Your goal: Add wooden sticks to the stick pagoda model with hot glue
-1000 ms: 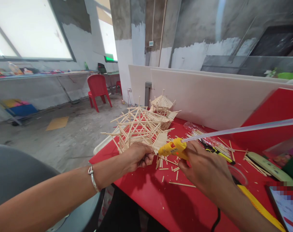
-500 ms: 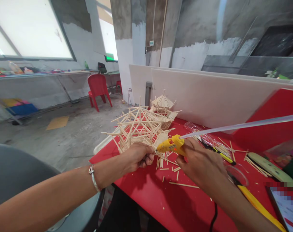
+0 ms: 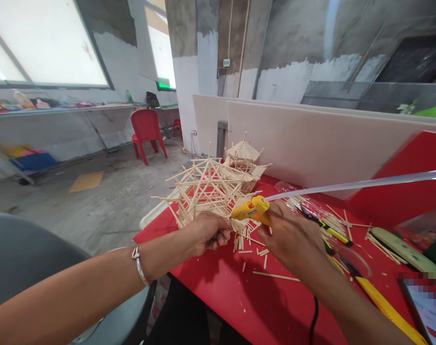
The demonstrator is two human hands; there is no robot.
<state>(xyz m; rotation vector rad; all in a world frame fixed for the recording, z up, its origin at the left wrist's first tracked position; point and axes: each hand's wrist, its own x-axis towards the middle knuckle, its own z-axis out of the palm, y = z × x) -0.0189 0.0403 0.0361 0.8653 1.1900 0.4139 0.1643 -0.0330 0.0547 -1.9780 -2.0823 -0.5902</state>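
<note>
My right hand (image 3: 293, 230) grips a yellow hot glue gun (image 3: 252, 211), and a long clear glue stick (image 3: 347, 186) runs out of its back to the right. The gun's nozzle is at the fingertips of my left hand (image 3: 208, 231). Those fingers are pinched together; what they hold is too small to make out. Just beyond them stands an open framework of thin wooden sticks (image 3: 209, 179) with a peaked top. Behind it is a second stick model, a small pavilion (image 3: 243, 152) with a covered roof.
Loose short sticks (image 3: 244, 242) lie on the red table (image 3: 235, 297). To the right are a yellow-black cutter (image 3: 336, 232), a plastic bag of sticks (image 3: 311, 203), a long yellow-handled tool (image 3: 386, 304) and a tablet-like screen (image 3: 424, 306). A white board (image 3: 311, 139) stands behind.
The glue gun in my right hand has shifted slightly left and up, its nozzle now closer over my left fingertips. My left hand has hardly moved.
</note>
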